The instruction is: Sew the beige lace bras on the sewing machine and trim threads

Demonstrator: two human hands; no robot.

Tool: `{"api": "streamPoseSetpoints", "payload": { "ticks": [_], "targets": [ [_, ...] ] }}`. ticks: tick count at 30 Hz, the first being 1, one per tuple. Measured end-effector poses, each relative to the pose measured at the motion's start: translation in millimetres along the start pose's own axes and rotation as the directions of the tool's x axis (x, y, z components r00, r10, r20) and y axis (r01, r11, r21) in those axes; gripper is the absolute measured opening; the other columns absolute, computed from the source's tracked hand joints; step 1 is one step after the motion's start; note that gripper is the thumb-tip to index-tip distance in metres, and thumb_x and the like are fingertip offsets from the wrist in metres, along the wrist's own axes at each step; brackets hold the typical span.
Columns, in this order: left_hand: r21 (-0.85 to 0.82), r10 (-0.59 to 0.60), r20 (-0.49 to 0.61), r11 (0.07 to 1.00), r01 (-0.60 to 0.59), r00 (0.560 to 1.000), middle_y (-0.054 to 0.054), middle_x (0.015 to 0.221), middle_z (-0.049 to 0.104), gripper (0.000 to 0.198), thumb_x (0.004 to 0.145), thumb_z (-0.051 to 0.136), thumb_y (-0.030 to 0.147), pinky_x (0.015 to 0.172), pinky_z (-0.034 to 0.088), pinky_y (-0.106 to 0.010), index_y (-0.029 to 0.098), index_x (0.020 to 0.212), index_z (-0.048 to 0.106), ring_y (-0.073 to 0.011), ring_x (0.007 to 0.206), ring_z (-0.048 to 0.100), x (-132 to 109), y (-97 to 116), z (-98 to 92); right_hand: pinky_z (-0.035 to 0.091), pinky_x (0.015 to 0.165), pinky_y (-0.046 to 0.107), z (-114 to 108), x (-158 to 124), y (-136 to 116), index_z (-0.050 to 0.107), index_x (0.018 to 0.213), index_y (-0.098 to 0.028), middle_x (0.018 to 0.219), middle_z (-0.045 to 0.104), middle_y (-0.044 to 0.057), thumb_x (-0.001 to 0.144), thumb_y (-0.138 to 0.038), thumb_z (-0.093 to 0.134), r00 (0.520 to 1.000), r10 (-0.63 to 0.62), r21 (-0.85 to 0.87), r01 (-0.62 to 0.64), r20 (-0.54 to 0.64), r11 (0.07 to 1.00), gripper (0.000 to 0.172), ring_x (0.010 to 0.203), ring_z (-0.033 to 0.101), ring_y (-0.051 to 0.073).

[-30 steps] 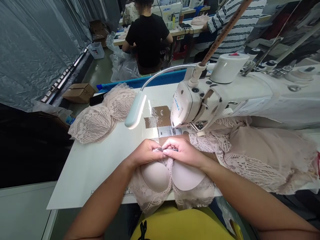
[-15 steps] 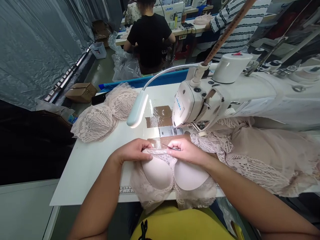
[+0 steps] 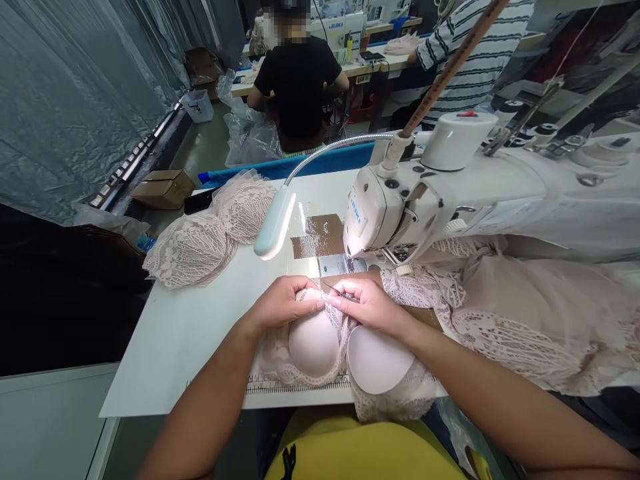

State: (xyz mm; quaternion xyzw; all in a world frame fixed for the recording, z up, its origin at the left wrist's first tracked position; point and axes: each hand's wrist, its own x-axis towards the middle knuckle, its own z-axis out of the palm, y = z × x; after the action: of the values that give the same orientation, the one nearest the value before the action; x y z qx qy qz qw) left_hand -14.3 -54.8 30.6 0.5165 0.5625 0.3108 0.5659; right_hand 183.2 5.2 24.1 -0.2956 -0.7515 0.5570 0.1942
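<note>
A pale pink lace bra (image 3: 314, 347) with two smooth moulded cups lies at the table's front edge, its inner side up. My left hand (image 3: 287, 303) pinches the lace at the upper edge of the left cup between thumb and fingers. Close beside it, my right hand (image 3: 367, 303) is closed on the same edge near the bra's centre. A thin, dark, pointed metal tool (image 3: 339, 291) sticks out from the right fingers; its kind is mostly hidden. Just beyond the hands is the needle area of a white sewing machine (image 3: 373, 207).
Another lace bra (image 3: 193, 250) lies on the white table (image 3: 150, 360) at the left. A lit lamp (image 3: 275, 223) on a bendable neck hangs over the table. More lace garments (image 3: 540, 320) are heaped at the right. Beyond sits a person in black (image 3: 303, 87), near a striped sleeve.
My left hand has moved right along the lace edge, closer to my right hand. The left cup has bunched and shifted slightly right. My right hand stays nearly in place.
</note>
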Motion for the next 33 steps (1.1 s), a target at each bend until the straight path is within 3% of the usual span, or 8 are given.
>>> {"api": "streamPoseSetpoints", "payload": {
  "ticks": [4, 8, 12, 17, 25, 33],
  "targets": [
    [-0.099, -0.029, 0.037, 0.995, 0.033, 0.999, -0.001, 0.069, 0.059, 0.026, 0.073, 0.069, 0.037, 0.055, 0.041, -0.021, 0.012, 0.075, 0.064, -0.0119, 0.062, 0.053, -0.8, 0.9, 0.0, 0.048, 0.072, 0.029, -1.5, -0.7, 3.4, 0.063, 0.087, -0.016, 0.084, 0.063, 0.004, 0.085, -0.035, 0.055, 1.0, -0.018, 0.015, 0.019, -0.023, 1.0, 0.021, 0.078, 0.059, 0.017],
    [-0.157, -0.008, 0.052, 0.988, 0.016, 0.999, -0.003, 0.072, 0.061, 0.025, 0.074, 0.069, 0.034, 0.059, 0.043, -0.022, 0.011, 0.081, 0.068, -0.0129, 0.065, 0.055, -2.4, 3.2, 1.6, 0.049, 0.079, 0.031, -6.4, -0.7, 9.5, 0.06, 0.109, -0.016, 0.098, 0.066, 0.008, 0.087, -0.039, 0.053, 0.998, -0.037, 0.049, 0.039, -0.052, 0.998, 0.033, 0.087, 0.062, 0.019],
    [-0.196, 0.009, 0.046, 0.981, 0.001, 0.999, -0.005, 0.078, 0.065, 0.026, 0.075, 0.069, 0.034, 0.063, 0.046, -0.024, 0.01, 0.084, 0.07, -0.015, 0.07, 0.057, -2.4, 3.7, 4.9, 0.048, 0.076, 0.03, -13.5, -1.7, 7.0, 0.065, 0.105, -0.015, 0.085, 0.065, 0.006, 0.087, -0.037, 0.053, 0.996, -0.078, -0.027, 0.077, -0.045, 0.997, 0.031, 0.081, 0.061, 0.018],
    [-0.15, 0.023, -0.028, 0.988, -0.027, 0.999, -0.004, 0.072, 0.065, 0.025, 0.073, 0.07, 0.035, 0.06, 0.043, -0.022, 0.01, 0.076, 0.07, -0.0141, 0.067, 0.056, -0.2, 2.5, 8.7, 0.044, 0.058, 0.025, -15.2, -3.5, -1.8, 0.066, 0.099, -0.016, 0.064, 0.054, -0.002, 0.084, -0.036, 0.056, 0.999, -0.029, -0.012, 0.029, 0.023, 1.0, 0.026, 0.058, 0.051, 0.012],
    [-0.176, 0.015, -0.006, 0.984, -0.016, 1.0, -0.004, 0.073, 0.064, 0.025, 0.072, 0.072, 0.033, 0.06, 0.041, -0.022, 0.01, 0.079, 0.072, -0.013, 0.066, 0.053, 1.1, 0.2, 11.6, 0.044, 0.058, 0.026, -9.6, -4.6, -6.5, 0.066, 0.09, -0.016, 0.07, 0.058, 0.001, 0.082, -0.033, 0.059, 1.0, -0.026, -0.007, 0.026, 0.006, 1.0, 0.02, 0.064, 0.054, 0.013],
    [-0.117, 0.001, 0.021, 0.993, 0.002, 1.0, 0.004, 0.058, 0.041, 0.031, 0.071, 0.071, 0.037, 0.049, 0.027, -0.019, 0.01, 0.061, 0.06, -0.0067, 0.055, 0.034, 0.1, 3.7, 12.6, 0.046, 0.064, 0.027, -11.4, -4.7, 0.0, 0.066, 0.088, -0.015, 0.08, 0.064, 0.004, 0.084, -0.032, 0.057, 0.999, -0.046, -0.012, 0.046, 0.017, 0.999, 0.019, 0.07, 0.058, 0.015]
  ]
}}
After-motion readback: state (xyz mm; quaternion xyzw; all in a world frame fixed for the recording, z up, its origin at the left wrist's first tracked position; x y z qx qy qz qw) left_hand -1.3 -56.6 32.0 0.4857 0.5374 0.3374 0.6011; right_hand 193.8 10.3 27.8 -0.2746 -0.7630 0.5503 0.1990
